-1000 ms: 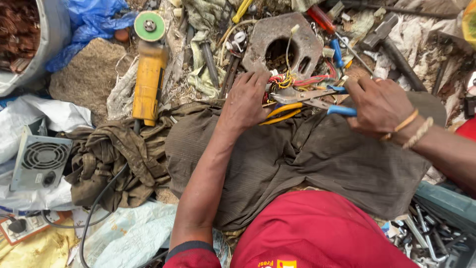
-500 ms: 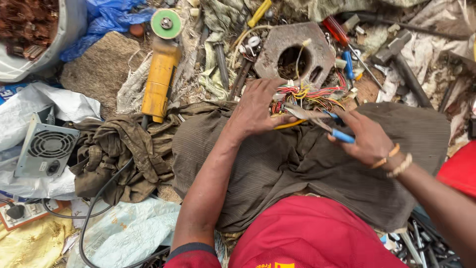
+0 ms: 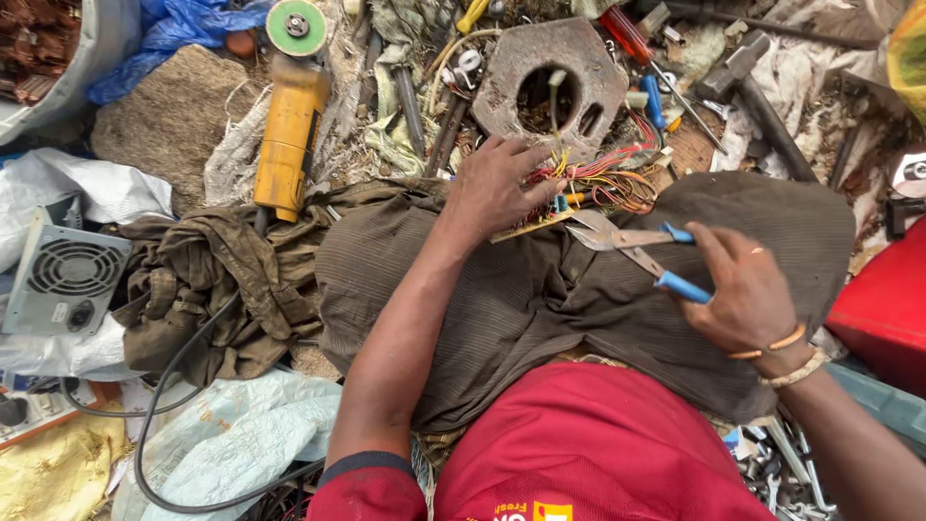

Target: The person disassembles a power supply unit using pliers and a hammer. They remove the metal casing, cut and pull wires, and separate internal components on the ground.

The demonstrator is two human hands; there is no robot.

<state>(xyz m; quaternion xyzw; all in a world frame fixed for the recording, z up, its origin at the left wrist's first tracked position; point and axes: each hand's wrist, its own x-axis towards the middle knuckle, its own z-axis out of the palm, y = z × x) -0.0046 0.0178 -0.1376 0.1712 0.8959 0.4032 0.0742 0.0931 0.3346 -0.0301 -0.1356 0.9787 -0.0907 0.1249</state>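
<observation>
1. Left hand presses down on a small circuit board with a bundle of coloured wires. Fingers are spread over the wire end; the board's yellow edge shows under the palm. The board lies on the brown cloth over the person's lap, just below the grey metal plate.
2. Right hand grips the blue-handled cutters. Fingers are wrapped round the handles, which sit apart, so the blades look partly open.
3. Change: a second ago the right hand was up by the wires with the cutters tucked in among them. Now it has drawn back toward the lap and the cutter tips point at the board edge, close to the left hand's thumb.
4. Left hand has barely shifted relative to the board; same pin-down hold in all three views.
5. My read: the cutters were pulled back and re-aimed, lined up on the board edge and wire roots, with no cut visible. Blade contact with the board: cannot tell.
6. Nearby and untouched: yellow angle grinder upper left, hammer and red-handled screwdriver upper right, grey fan box far left.
</observation>
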